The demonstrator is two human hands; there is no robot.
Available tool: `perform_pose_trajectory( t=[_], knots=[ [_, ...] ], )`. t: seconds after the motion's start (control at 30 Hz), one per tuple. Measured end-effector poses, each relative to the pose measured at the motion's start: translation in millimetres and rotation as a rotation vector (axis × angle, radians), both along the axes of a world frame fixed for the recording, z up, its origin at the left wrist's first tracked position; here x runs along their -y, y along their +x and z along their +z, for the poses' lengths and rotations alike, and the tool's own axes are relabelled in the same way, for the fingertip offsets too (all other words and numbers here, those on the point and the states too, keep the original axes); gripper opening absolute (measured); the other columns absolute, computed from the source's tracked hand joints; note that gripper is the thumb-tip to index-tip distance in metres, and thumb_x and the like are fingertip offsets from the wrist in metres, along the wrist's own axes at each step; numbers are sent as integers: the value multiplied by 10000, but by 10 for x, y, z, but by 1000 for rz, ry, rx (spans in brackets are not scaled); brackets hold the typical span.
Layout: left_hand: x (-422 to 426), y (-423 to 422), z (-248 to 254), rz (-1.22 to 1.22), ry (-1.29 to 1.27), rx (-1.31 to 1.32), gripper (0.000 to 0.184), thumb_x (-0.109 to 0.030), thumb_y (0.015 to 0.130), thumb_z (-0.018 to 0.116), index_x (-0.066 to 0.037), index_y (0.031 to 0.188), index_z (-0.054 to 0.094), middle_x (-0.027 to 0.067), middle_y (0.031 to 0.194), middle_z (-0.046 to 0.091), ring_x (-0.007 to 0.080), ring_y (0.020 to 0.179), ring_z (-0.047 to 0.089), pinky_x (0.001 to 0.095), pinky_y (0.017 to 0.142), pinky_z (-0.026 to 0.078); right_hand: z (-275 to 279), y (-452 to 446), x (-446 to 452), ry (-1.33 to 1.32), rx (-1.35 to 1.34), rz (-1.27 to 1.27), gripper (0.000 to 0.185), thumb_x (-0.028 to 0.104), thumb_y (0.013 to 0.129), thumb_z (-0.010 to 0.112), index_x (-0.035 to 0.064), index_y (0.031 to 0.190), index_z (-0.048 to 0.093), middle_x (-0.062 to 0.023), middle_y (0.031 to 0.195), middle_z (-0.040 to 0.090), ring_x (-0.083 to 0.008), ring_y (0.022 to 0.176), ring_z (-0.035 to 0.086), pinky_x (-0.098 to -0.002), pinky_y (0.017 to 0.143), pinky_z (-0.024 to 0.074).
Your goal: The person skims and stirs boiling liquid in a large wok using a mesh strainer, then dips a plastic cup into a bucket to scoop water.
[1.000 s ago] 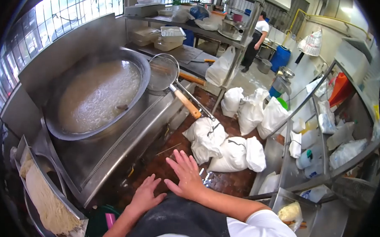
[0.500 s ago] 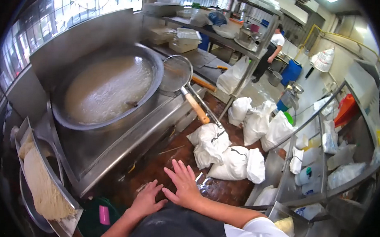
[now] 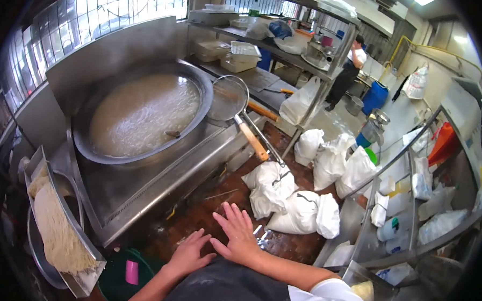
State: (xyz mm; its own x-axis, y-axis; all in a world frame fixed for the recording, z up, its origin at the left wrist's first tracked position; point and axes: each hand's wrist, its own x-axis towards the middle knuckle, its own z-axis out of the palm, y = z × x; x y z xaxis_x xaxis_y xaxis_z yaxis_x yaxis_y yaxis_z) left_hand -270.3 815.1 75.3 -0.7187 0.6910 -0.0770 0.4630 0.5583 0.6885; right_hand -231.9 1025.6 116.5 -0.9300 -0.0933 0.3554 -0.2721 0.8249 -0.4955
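Note:
My left hand (image 3: 189,253) is spread above the dark apron (image 3: 225,285), low in the view, and holds nothing. Close to its right, my right hand (image 3: 237,234) has its fingers apart and is empty too. Beyond them a wide wok (image 3: 79,133) holds pale, bubbling liquid (image 3: 145,114) with a small brown piece at its near right. A round mesh strainer (image 3: 229,100) with a wooden handle rests at the wok's right edge. Tied white sacks (image 3: 295,212) stand on the floor to the right of my hands.
A metal tray of noodles or dough (image 3: 62,233) is at the left, above a green bin (image 3: 117,269) with a pink item. Shelving (image 3: 296,54) stands at the back. A metal rack (image 3: 410,197) with bags is on the right. Another person (image 3: 348,73) stands in the background.
The view has shifted, so the wok, strainer and sacks appear farther right. The person in the background has raised a hand to the head. Both my hands keep nearly the same pose.

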Motion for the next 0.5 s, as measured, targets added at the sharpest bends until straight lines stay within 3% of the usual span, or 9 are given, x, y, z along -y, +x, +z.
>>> perform_pose_trajectory(
  t=[0.5],
  knots=[
    [-108, -14, 62, -43, 2, 3, 703, -426, 858, 736, -51, 1418, 539, 262, 1537, 426, 421, 1424, 416, 477, 1172, 367, -3, 69, -67, 37, -19, -31, 638, 365, 857, 724, 137, 1427, 551, -238, 1598, 333, -435, 1472, 318, -587, 1179, 235]
  ],
)
